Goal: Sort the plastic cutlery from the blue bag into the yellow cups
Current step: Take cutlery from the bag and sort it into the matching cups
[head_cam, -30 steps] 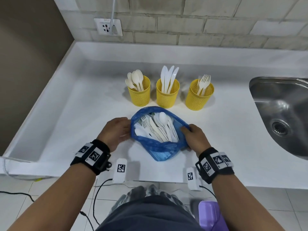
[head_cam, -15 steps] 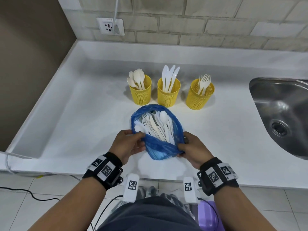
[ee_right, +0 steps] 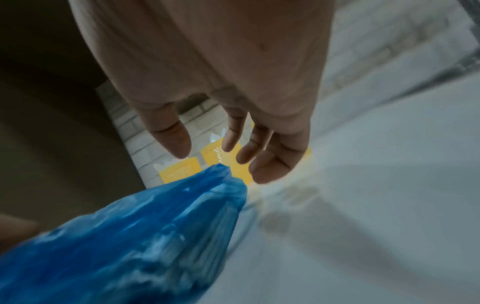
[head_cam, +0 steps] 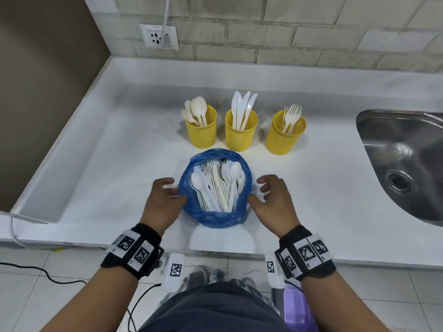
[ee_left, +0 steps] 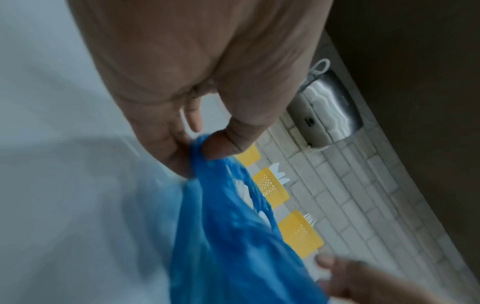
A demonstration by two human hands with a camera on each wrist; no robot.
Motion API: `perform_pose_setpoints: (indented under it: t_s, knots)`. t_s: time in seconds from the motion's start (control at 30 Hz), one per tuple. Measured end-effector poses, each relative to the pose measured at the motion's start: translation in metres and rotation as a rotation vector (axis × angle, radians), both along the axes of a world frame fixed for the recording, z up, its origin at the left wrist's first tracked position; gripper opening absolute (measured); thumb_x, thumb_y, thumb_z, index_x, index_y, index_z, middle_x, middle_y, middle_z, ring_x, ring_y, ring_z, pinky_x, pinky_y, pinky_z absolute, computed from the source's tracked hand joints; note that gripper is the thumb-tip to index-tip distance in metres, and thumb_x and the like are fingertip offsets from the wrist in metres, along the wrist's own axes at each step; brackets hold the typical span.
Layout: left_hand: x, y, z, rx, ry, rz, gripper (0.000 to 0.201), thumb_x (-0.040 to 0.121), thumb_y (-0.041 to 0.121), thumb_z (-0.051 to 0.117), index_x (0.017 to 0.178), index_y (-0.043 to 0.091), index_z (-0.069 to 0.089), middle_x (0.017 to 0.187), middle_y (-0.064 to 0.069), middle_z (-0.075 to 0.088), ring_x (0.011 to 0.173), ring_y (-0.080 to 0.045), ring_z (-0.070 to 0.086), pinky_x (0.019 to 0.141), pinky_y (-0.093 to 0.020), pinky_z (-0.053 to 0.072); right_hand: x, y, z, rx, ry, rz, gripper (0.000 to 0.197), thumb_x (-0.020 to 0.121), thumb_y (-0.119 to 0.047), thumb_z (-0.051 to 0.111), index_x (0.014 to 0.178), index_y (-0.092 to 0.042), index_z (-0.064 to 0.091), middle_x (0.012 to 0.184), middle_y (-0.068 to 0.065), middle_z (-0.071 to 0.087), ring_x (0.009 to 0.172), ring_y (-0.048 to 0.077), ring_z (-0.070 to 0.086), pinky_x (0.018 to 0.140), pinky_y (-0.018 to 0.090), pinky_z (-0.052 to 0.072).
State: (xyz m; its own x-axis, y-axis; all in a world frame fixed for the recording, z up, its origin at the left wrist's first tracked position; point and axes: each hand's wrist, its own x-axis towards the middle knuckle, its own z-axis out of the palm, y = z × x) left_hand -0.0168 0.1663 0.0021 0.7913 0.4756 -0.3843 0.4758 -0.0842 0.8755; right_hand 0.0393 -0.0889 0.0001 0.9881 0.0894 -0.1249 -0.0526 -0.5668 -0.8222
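Observation:
The blue bag point(head_cam: 217, 216) stands open on the white counter, full of white plastic spoons and forks point(head_cam: 219, 185). My left hand point(head_cam: 167, 195) is at its left side and pinches the bag's rim point(ee_left: 200, 148) between thumb and fingers. My right hand point(head_cam: 266, 192) hovers just right of the bag with fingers spread and holds nothing; the bag point(ee_right: 155, 236) lies below its fingers point(ee_right: 270, 156). Behind the bag stand three yellow cups: the left cup point(head_cam: 202, 131) with spoons, the middle cup point(head_cam: 241, 131) with knives, the right cup point(head_cam: 285, 134) with forks.
A steel sink point(head_cam: 405, 164) is set into the counter at the right. A wall socket point(head_cam: 159, 35) with a plugged cable sits on the brick wall. The counter's raised rim point(head_cam: 60, 164) runs along the left, its front edge point(head_cam: 215, 250) close to my body.
Both hands moved from the bag's lower part up to its sides. The right hand let go and spread its fingers. The bag's mouth now stands rounder and wider.

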Motion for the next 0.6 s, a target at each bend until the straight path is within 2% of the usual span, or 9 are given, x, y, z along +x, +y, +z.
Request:
perform_pose_setpoints:
  t_s: [0.07, 0.1, 0.17, 0.23, 0.3, 0.37, 0.47, 0.6]
  knots:
    - [-0.006, 0.003, 0.009, 0.251, -0.133, -0.047, 0.047, 0.085, 0.010, 0.075, 0.124, 0.024, 0.052, 0.115, 0.002, 0.059, 0.096, -0.015, 0.062, 0.079, -0.026, 0.052, -0.001, 0.004, 0.007, -0.045, -0.222, 0.098, 0.026, 0.083, -0.013, 0.070, 0.107, -0.022, 0.064, 0.105, -0.004, 0.060, 0.096, 0.020, 0.055, 0.086, 0.032, 0.047]
    - [-0.007, 0.001, 0.015, 0.348, -0.214, -0.117, 0.042, 0.086, 0.014, 0.075, 0.120, 0.026, 0.055, 0.114, 0.008, 0.059, 0.094, -0.010, 0.060, 0.076, -0.020, 0.049, -0.002, 0.009, 0.011, -0.057, -0.270, 0.163, 0.023, 0.084, -0.011, 0.068, 0.104, -0.021, 0.067, 0.105, -0.005, 0.063, 0.097, 0.020, 0.053, 0.085, 0.030, 0.044]
    - [-0.009, -0.007, 0.026, 0.449, -0.315, -0.376, 0.025, 0.087, 0.023, 0.070, 0.109, 0.029, 0.059, 0.106, 0.015, 0.064, 0.090, -0.005, 0.060, 0.073, -0.013, 0.043, -0.002, 0.021, 0.015, -0.105, -0.295, 0.306, 0.018, 0.086, -0.010, 0.065, 0.100, -0.020, 0.070, 0.100, -0.009, 0.066, 0.096, 0.020, 0.050, 0.082, 0.028, 0.041]
    - [-0.010, -0.018, 0.028, 0.547, -0.300, -0.691, 0.018, 0.087, 0.039, 0.061, 0.103, 0.032, 0.062, 0.099, 0.016, 0.067, 0.089, -0.002, 0.057, 0.079, -0.013, 0.041, 0.001, 0.030, 0.014, -0.219, -0.290, 0.409, 0.013, 0.087, -0.016, 0.062, 0.097, -0.019, 0.070, 0.095, -0.007, 0.068, 0.093, 0.023, 0.051, 0.082, 0.034, 0.046]
    - [-0.012, -0.022, 0.020, 0.673, -0.246, -0.889, 0.029, 0.087, 0.052, 0.053, 0.103, 0.030, 0.065, 0.098, 0.017, 0.067, 0.090, -0.002, 0.053, 0.083, -0.020, 0.044, 0.004, 0.033, 0.009, -0.348, -0.247, 0.443, 0.012, 0.089, -0.021, 0.057, 0.090, -0.017, 0.068, 0.089, -0.002, 0.069, 0.088, 0.026, 0.055, 0.078, 0.044, 0.051]
    - [-0.013, -0.021, 0.011, 0.746, -0.170, -0.956, 0.035, 0.087, 0.057, 0.048, 0.103, 0.031, 0.066, 0.097, 0.017, 0.068, 0.091, -0.006, 0.052, 0.083, -0.028, 0.048, 0.006, 0.031, 0.005, -0.385, -0.201, 0.445, 0.016, 0.090, -0.023, 0.054, 0.083, -0.015, 0.067, 0.081, 0.001, 0.069, 0.080, 0.026, 0.059, 0.072, 0.045, 0.054]
    - [-0.017, -0.014, 0.006, 0.775, -0.100, -0.977, 0.032, 0.092, 0.057, 0.049, 0.102, 0.033, 0.067, 0.093, 0.016, 0.069, 0.089, -0.007, 0.052, 0.081, -0.034, 0.051, 0.006, 0.027, 0.002, -0.385, -0.141, 0.439, 0.020, 0.092, -0.023, 0.054, 0.079, -0.012, 0.064, 0.074, 0.004, 0.066, 0.073, 0.025, 0.060, 0.067, 0.040, 0.053]
    - [-0.018, -0.010, 0.010, 0.818, 0.021, -0.887, 0.034, 0.101, 0.055, 0.047, 0.100, 0.026, 0.065, 0.084, 0.006, 0.069, 0.077, -0.012, 0.060, 0.075, -0.038, 0.054, 0.000, 0.026, 0.002, -0.369, -0.034, 0.424, 0.028, 0.094, -0.021, 0.054, 0.072, -0.005, 0.060, 0.069, 0.008, 0.065, 0.065, 0.025, 0.060, 0.062, 0.038, 0.051]
